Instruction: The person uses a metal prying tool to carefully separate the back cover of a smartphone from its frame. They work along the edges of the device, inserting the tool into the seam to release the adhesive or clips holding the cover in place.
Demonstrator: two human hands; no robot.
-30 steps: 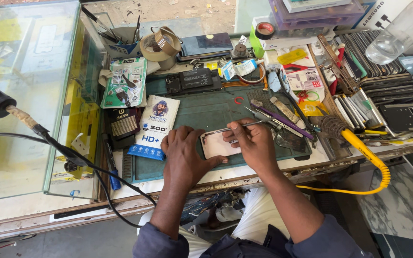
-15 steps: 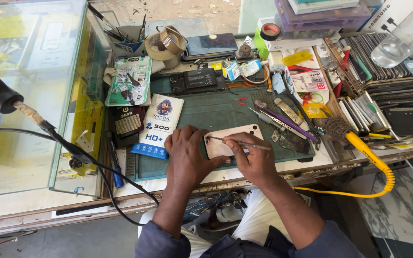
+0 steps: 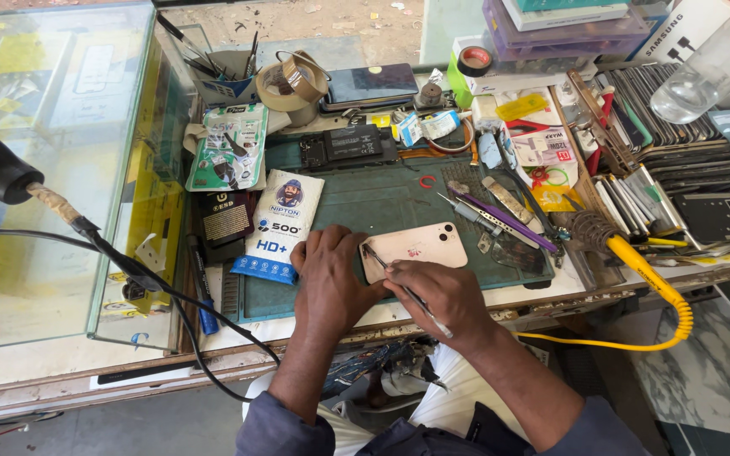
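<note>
Phone (image 3: pixel 420 247) was seen back-up on the green mat (image 3: pixel 382 198), just below frame centre. Left hand (image 3: pixel 331 279) was laid flat over its left end, fingers spread and pressing, not curled around it. Right hand (image 3: pixel 441 295) was closed in a pinch on a thin metal tool (image 3: pixel 403 287), tip set at the phone's lower-left edge, right beside the left fingertips; handle ran down-right past the wrist.

Change vs one second earlier: both hands had been cupped round the phone from either side, no tool at the edge. Half a second earlier the tool was held nearly level across the phone's back, pointing left. By this moment it had been swung down and angled into the edge near the corner. Judged: work had gone from positioning to prying or probing at the seam; whether the tip was actually in the seam could not be told.

Phone had been shifted little, slightly right and tilted, more of its right end exposed. Left hand had been moved from gripping to pinning.

Unchanged around it: purple tweezers (image 3: pixel 509 221) right of the phone, blue-and-white packet (image 3: pixel 280 224) to its left, soldering iron (image 3: pixel 627 253) with yellow coiled lead at right, tape rolls (image 3: pixel 293 80) upper centre, glass case (image 3: pixel 52 169) at left.
</note>
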